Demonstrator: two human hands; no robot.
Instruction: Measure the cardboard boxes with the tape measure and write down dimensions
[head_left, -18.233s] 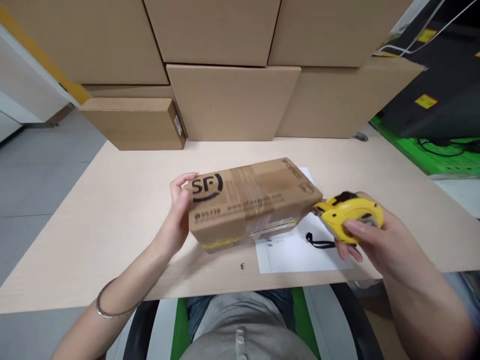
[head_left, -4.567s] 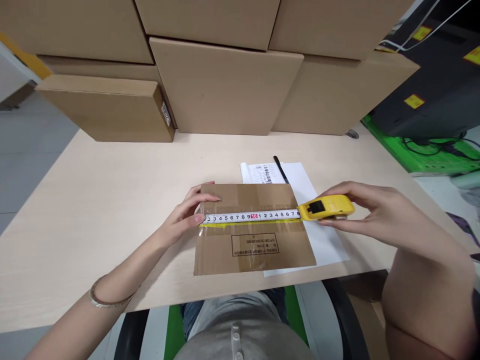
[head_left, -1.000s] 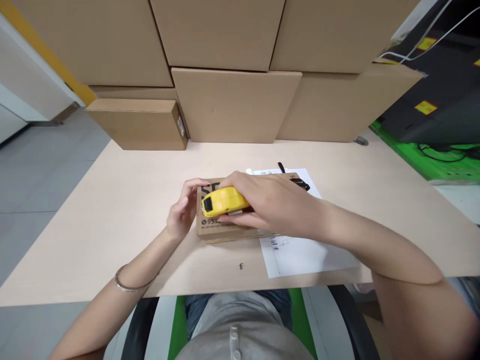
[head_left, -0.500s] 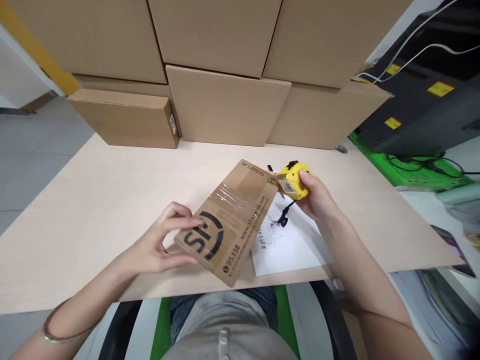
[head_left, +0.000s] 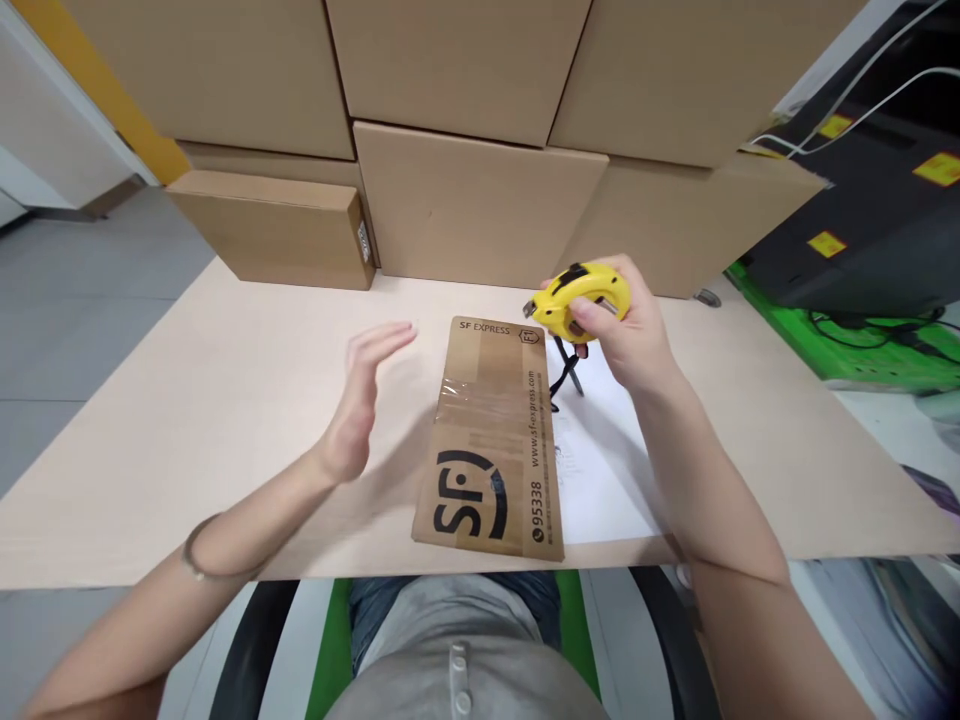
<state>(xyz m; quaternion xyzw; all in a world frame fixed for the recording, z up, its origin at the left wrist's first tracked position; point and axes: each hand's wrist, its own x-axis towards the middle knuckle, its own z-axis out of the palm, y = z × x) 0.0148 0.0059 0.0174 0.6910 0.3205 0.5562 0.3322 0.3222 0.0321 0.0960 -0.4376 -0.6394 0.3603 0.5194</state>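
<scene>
My right hand (head_left: 626, 325) is closed around a yellow tape measure (head_left: 562, 305), held above the far right corner of a flat cardboard box (head_left: 495, 440). A black strap (head_left: 564, 378) dangles below the tape measure. The box lies on the table near its front edge, with SF Express print and clear tape on its top face. To the left of the box, my left hand (head_left: 364, 390) is raised with fingers stretched out, touching nothing. A white printed sheet (head_left: 607, 470) lies to the right of the box, partly hidden by it. A dark pen-like stick (head_left: 571, 370) rests over the sheet.
Large cardboard boxes (head_left: 480, 200) are stacked along the table's back edge. A smaller brown box (head_left: 285, 235) stands at the back left. On the right are dark equipment (head_left: 862, 220) and a green surface (head_left: 795, 345) with cables. A chair armrest (head_left: 671, 630) is below the table edge.
My left hand has let go of the cardboard box and moved away to the left. The box now lies flat and straighter. My right hand has raised and turned the tape measure.
</scene>
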